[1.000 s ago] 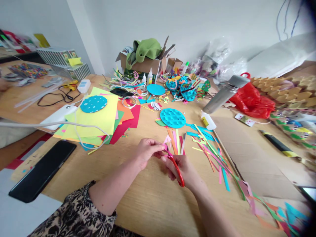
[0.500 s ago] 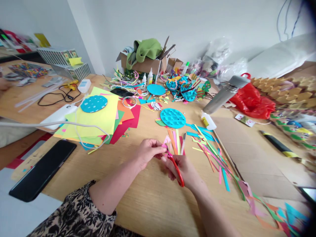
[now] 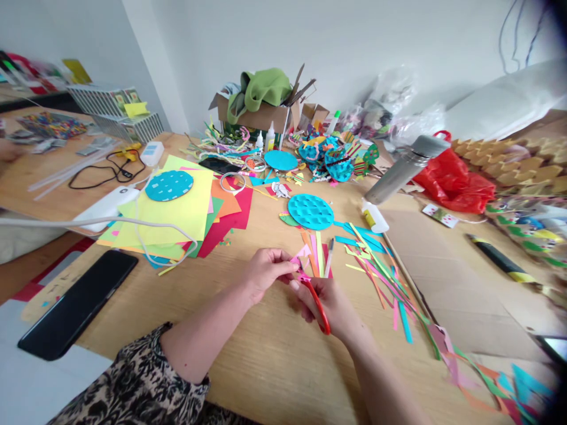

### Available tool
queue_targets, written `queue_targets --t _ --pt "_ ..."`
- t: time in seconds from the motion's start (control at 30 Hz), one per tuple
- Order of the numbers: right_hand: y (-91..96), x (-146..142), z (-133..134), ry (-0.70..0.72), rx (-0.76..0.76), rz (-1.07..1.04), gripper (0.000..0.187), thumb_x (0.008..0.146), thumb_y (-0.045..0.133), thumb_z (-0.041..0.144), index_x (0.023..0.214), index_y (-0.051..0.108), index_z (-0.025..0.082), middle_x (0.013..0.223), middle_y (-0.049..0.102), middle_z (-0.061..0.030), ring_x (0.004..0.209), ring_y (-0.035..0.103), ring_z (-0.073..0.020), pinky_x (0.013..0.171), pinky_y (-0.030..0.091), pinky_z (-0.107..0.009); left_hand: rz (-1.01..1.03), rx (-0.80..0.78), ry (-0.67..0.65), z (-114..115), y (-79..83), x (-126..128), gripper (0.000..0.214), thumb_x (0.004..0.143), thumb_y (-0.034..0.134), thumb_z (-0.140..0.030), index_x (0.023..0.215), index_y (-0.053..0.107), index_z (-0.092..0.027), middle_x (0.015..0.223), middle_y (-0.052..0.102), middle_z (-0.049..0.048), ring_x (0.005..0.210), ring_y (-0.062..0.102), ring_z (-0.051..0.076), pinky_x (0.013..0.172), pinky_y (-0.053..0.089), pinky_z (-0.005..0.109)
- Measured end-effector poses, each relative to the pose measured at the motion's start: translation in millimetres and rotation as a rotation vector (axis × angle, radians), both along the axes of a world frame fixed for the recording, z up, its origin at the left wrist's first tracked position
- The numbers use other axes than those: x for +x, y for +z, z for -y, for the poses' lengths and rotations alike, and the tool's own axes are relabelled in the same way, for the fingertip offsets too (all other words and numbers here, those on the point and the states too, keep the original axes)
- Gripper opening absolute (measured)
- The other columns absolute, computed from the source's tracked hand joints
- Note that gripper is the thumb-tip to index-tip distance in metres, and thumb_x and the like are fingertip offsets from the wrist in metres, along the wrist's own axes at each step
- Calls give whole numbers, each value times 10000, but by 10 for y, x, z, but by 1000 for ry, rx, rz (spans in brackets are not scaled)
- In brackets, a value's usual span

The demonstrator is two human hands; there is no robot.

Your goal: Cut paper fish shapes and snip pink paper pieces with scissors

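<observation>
Between thumb and fingers, my left hand (image 3: 268, 273) pinches a small piece of pink paper (image 3: 301, 254). My right hand (image 3: 325, 304) is closed around the red handles of a pair of scissors (image 3: 319, 307), whose blades meet the pink paper at my left fingertips. Just beyond my hands lie loose paper strips (image 3: 313, 248) in orange, pink and yellow, and a pen (image 3: 329, 257). Farther off is a blue oval (image 3: 310, 212) covered in small raised flaps, with a green and yellow paper piece (image 3: 289, 219) at its left edge.
Coloured paper sheets (image 3: 199, 183) with a blue spotted oval (image 3: 169, 186) lie at left, near a black phone (image 3: 77, 304). At right are a glue bottle (image 3: 374, 216), a steel flask (image 3: 401, 168), cut strips (image 3: 381, 271) and cardboard (image 3: 452, 277). A person's hand (image 3: 6, 149) shows far left.
The scissor blades and pink paper have shifted very slightly at my fingertips. Both hands keep nearly the same place, and the view has moved a touch.
</observation>
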State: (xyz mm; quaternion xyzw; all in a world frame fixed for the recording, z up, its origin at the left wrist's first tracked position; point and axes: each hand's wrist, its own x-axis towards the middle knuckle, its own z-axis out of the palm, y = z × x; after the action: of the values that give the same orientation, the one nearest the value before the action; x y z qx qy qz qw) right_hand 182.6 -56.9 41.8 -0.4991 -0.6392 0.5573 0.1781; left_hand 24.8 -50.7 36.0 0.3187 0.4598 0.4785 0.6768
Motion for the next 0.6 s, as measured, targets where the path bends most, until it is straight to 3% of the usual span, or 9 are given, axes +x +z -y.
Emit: queue_targets --t 0.6 --pt "-18 9 6 2 25 16 503 804 614 591 530 513 181 434 560 -7 387 486 -105 412 353 -209 14 -14 -16 0 -5 1 245 568 793 -309 646 651 -124 618 635 21 564 558 105 614 460 255"
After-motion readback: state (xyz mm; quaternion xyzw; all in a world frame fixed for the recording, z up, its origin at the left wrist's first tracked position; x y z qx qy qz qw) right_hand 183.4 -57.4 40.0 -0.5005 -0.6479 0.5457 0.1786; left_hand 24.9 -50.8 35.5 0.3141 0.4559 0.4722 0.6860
